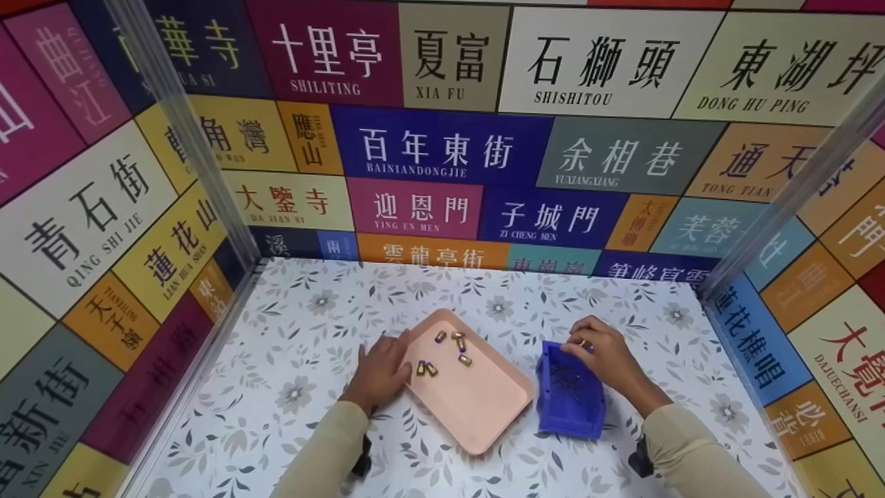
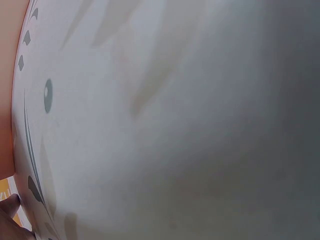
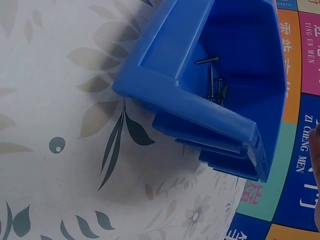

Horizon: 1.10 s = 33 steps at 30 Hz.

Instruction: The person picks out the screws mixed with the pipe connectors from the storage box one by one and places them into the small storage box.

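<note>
My left hand (image 1: 382,366) rests at the left edge of a pale pink tray (image 1: 477,415), its fingers along the rim. Several small brass-coloured cylinders with purple-blue ends, such as this one (image 1: 465,360), lie scattered in the tray's far half. Over the far end of a blue plastic bin (image 1: 570,418), my right hand (image 1: 605,353) pinches what looks like a small dark screw between thumb and fingertips; the fingers mostly hide it. Several dark screws (image 3: 211,85) lie loose on the bin's floor. Only a bit of a finger (image 3: 316,155) shows in the right wrist view.
Both containers stand side by side on a white table (image 1: 269,422) with a grey leaf pattern, a narrow gap between them. Colourful sign-covered panels (image 1: 442,145) enclose the back and both sides. Clear corner strips (image 1: 200,145) run upward at left and right.
</note>
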Tool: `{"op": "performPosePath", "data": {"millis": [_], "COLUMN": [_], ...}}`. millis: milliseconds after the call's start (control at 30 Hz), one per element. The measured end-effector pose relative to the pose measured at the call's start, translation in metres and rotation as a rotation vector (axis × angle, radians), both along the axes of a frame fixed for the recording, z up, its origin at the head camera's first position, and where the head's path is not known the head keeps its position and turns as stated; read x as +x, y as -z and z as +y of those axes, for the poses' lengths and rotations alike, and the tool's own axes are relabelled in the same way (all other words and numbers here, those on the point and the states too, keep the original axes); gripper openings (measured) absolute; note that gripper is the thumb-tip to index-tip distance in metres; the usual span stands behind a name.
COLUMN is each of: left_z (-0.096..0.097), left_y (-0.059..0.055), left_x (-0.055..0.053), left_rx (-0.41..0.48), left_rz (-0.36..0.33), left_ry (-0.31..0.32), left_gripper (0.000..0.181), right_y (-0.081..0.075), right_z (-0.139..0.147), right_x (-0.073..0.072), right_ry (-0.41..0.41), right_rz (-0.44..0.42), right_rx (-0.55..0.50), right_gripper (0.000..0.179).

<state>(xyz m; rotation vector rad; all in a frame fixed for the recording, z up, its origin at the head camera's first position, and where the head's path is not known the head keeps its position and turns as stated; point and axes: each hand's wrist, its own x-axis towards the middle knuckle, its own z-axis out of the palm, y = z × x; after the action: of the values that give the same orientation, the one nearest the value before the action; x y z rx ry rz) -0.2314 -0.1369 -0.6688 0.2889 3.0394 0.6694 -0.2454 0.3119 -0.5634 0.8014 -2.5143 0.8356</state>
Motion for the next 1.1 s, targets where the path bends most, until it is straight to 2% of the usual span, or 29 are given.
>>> {"op": "performPosePath", "data": {"millis": [400, 667, 867, 967, 1100], "left_z": [0.003, 0.002, 0.004, 0.003, 0.000], "left_y": [-0.002, -0.001, -0.004, -0.005, -0.010], "left_x": [0.000, 0.003, 0.003, 0.002, 0.001], "left_rx": [-0.006, 0.007, 0.012, 0.036, 0.062], "left_rz": [-0.037, 0.011, -0.036, -0.072, -0.142], "left_ry": [-0.010, 0.028, 0.005, -0.014, -0.050], "left_gripper": [0.071, 0.069, 0.071, 0.070, 0.069], "right_y": [0.002, 0.005, 0.007, 0.008, 0.007], "right_z": [0.004, 0.006, 0.003, -0.001, -0.007], "right_x": [0.001, 0.005, 0.000, -0.005, -0.013], "right_ry": [0.000, -0.011, 0.011, 0.052, 0.173], "right_rz": [0.003, 0.013, 0.027, 0.010, -0.059], "right_rx": [-0.006, -0.020, -0.033, 0.008, 0.111], "right_gripper": [0.012, 0.010, 0.008, 0.011, 0.030]}}
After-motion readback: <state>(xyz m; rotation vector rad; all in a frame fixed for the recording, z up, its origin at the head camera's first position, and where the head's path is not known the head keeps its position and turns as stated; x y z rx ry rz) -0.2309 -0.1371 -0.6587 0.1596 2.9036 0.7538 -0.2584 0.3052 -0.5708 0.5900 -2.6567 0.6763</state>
